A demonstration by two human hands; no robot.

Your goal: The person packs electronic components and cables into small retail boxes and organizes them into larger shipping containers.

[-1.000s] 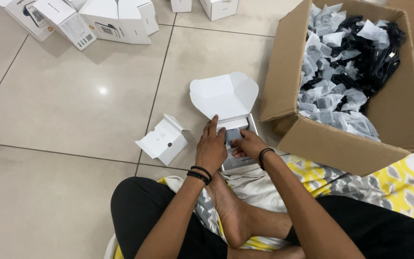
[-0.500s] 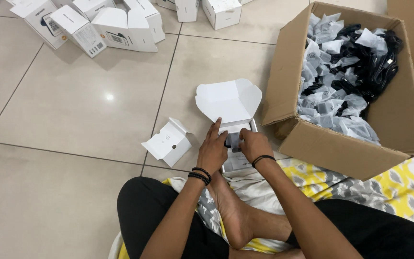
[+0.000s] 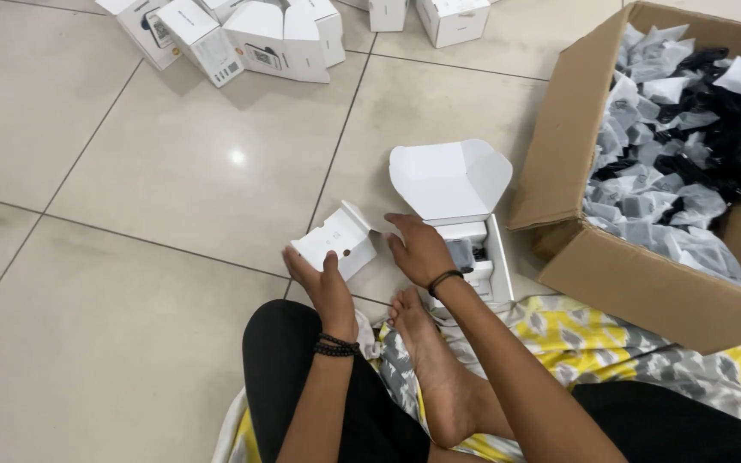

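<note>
I sit on the tiled floor. My left hand [image 3: 323,279] grips a small folded white cardboard insert [image 3: 336,242] at its near edge. My right hand [image 3: 420,249] rests on the left side of an open white box [image 3: 465,214], whose lid flaps stand up behind it. A dark bagged item [image 3: 460,252] lies inside that box, just right of my fingers.
A big brown carton [image 3: 645,283] at the right holds several bagged black and grey items [image 3: 688,129]. Several closed white boxes [image 3: 250,34] lie on the floor at the top. A yellow and grey patterned cloth [image 3: 628,343] lies under my legs.
My left hand has left the open box and moved left to take hold of the white insert. My right hand stays at the box. The view shifted slightly downward.
</note>
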